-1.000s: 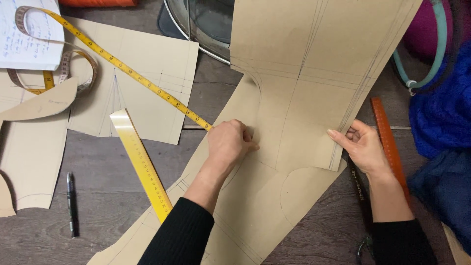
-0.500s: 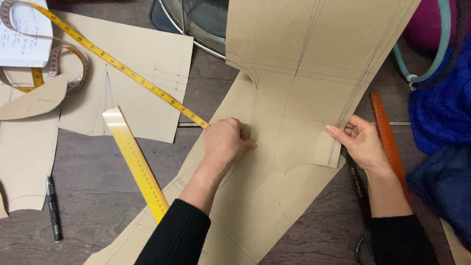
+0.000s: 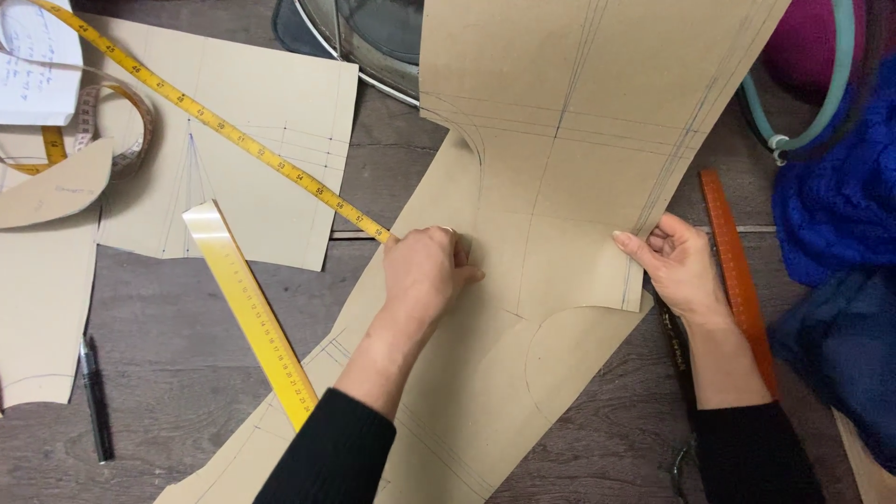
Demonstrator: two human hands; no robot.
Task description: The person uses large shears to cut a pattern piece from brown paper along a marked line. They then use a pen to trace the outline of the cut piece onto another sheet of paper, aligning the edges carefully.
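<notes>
- Both hands lie on the top pattern (image 3: pixel 560 187), a brown card piece with pencil lines, set over a second card piece (image 3: pixel 467 401) on the desk (image 3: pixel 168 373).
- Left hand (image 3: pixel 425 271) presses down near the pattern's left edge, fingers curled loosely, knuckles up; its grip closes on nothing, it only pins the card flat.
- Right hand (image 3: pixel 681 266) pinches the pattern's right edge at its lower corner, thumb and fingertips closed on the card.
- Left of the pattern, a yellow tape measure (image 3: pixel 215 121) runs slantwise and ends just beside the left hand; a yellow ruler (image 3: pixel 252 317) lies below it, partly under the left sleeve.
- Right of the pattern, an orange ruler (image 3: pixel 737 280) lies just beyond the right hand, with blue cloth (image 3: pixel 840 205) further out.
- Further left of the pattern lie more card pieces (image 3: pixel 233 159) and a pen (image 3: pixel 93 401).
- Risk, as I judge it: the top pattern could slide off its lines on the piece beneath if the left hand eases, since only pressure holds it.
- The pinched corner could crease or bend if the right hand pulls upward.
- The sleeve could nudge the yellow ruler.
</notes>
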